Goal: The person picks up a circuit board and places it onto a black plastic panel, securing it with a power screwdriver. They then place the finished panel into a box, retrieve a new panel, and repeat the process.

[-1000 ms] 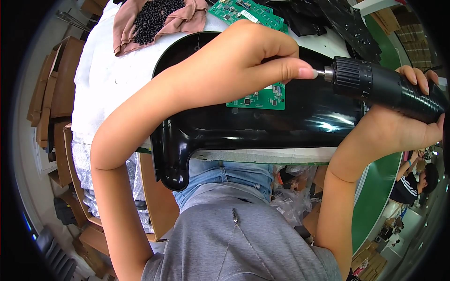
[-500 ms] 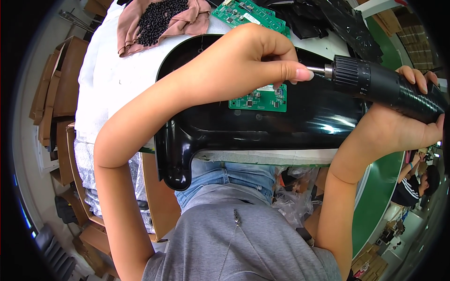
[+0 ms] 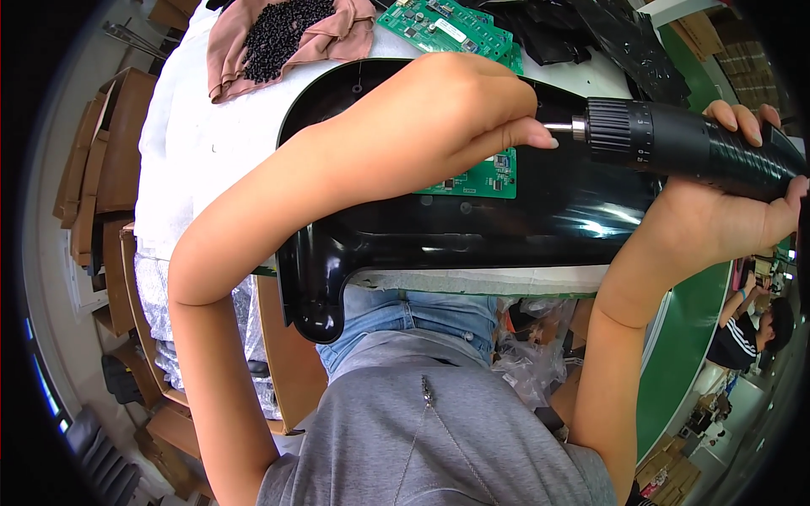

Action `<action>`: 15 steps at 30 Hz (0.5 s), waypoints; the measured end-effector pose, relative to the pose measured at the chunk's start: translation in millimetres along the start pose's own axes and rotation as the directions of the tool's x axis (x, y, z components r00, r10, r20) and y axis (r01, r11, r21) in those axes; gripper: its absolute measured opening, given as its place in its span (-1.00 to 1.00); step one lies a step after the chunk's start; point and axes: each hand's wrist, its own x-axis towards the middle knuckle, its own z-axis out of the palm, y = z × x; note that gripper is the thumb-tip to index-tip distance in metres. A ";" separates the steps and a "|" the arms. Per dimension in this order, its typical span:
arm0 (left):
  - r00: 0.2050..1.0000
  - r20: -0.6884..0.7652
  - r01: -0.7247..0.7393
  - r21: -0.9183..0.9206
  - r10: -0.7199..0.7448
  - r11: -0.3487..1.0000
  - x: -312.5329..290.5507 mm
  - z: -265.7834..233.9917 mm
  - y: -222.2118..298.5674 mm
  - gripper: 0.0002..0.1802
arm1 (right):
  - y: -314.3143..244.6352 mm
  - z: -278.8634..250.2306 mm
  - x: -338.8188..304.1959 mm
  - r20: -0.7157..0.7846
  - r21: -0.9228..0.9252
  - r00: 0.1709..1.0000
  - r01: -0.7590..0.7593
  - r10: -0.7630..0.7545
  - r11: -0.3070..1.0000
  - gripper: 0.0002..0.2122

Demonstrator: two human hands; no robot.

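Note:
My right hand point(image 3: 721, 215) is wrapped round a black electric screwdriver point(image 3: 666, 139), held level with its bit pointing left. At the bit's tip is my left hand point(image 3: 481, 114), its fingers curled and the thumb pressed against them. Whatever those fingers pinch, if anything, is hidden. Below both hands lies a glossy black plastic housing point(image 3: 523, 240), its hollow side up. A green circuit board point(image 3: 485, 184) sits inside it, partly covered by my left hand and wrist.
A pinkish-brown cloth point(image 3: 346, 42) holds a heap of small black screws point(image 3: 283, 38) at the far left. More green circuit boards point(image 3: 434, 29) lie at the back, beside black plastic bags point(image 3: 624, 51). Cardboard boxes point(image 3: 126, 143) stand left of the table; another person point(image 3: 747, 329) is at far right.
My left hand has rolled over and its fingers have curled in further at the bit, covering more of the circuit board. The screwdriver has shifted slightly left.

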 end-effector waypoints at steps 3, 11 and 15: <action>0.990 0.085 0.123 -0.084 -0.115 0.989 0.6 -5.2 4.0 -0.73 | 2.8 2.5 -0.2 0.007 0.019 1.000 -0.017 0.017 1.000 -0.64; 0.984 0.128 0.126 -0.040 -0.120 0.991 -1.4 -13.0 -6.7 -0.58 | 11.3 6.8 3.0 0.020 -0.095 1.000 -0.004 0.006 0.995 -0.66; 0.983 0.174 0.019 0.210 -0.057 0.977 -26.1 -16.0 -15.2 -0.46 | 30.9 7.0 1.0 0.054 -0.460 0.994 0.111 -0.097 0.881 -0.68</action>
